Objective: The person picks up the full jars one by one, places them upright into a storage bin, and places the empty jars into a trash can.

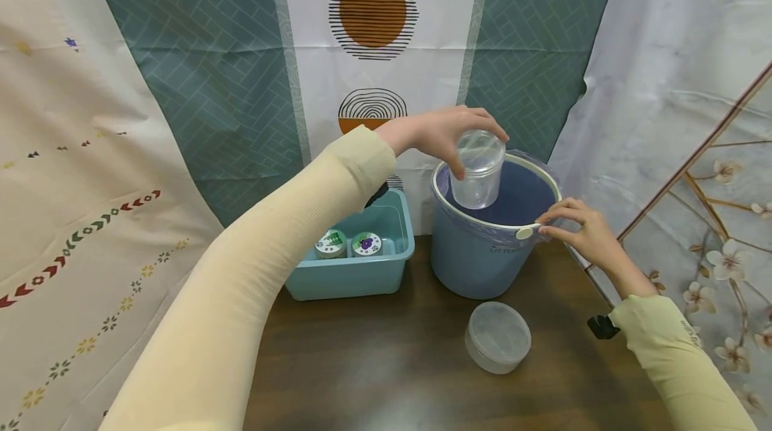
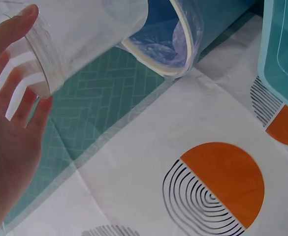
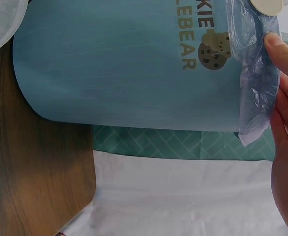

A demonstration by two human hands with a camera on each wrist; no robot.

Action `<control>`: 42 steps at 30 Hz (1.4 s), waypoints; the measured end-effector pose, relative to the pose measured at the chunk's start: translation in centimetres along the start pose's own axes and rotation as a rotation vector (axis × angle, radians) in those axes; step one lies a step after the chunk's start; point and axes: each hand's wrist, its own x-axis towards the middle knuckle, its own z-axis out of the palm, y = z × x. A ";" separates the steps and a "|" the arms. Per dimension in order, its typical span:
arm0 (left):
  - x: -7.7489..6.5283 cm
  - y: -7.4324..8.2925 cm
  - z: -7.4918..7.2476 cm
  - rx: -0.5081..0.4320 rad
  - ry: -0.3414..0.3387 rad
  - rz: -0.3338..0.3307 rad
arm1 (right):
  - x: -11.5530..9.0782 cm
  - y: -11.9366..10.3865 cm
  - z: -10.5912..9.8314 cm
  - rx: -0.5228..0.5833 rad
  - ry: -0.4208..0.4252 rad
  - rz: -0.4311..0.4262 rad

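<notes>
My left hand (image 1: 449,134) grips a clear plastic jar (image 1: 476,188) round its top. The jar is upright and looks see-through, with nothing visible inside. It hangs over the mouth of a blue trash bin (image 1: 482,260), which has a cream rim and a thin plastic liner. Seen from the left wrist, the jar's bottom (image 2: 126,14) overlaps the bin's opening (image 2: 158,42). At the bin's right side, my right hand (image 1: 575,228) pinches the rim and liner. The liner (image 3: 254,83) is folded over the outside, beside the right thumb.
A teal basket (image 1: 344,281) left of the bin holds two round containers with printed lids (image 1: 366,244). A translucent round tub (image 1: 498,337) sits on the dark wooden table (image 1: 374,364) in front of the bin. Patterned cloths (image 1: 217,82) hang behind and at both sides.
</notes>
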 end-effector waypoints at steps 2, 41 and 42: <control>0.4 -0.1 0.5 -0.004 0.010 -0.016 | 0.0 0.0 0.0 0.000 -0.003 0.002; 4.5 -3.5 7.8 -0.107 0.024 -0.136 | 0.1 0.0 0.0 0.039 0.004 0.027; 4.5 -3.6 7.9 -0.110 0.021 -0.134 | 0.1 0.0 0.0 0.038 0.004 0.028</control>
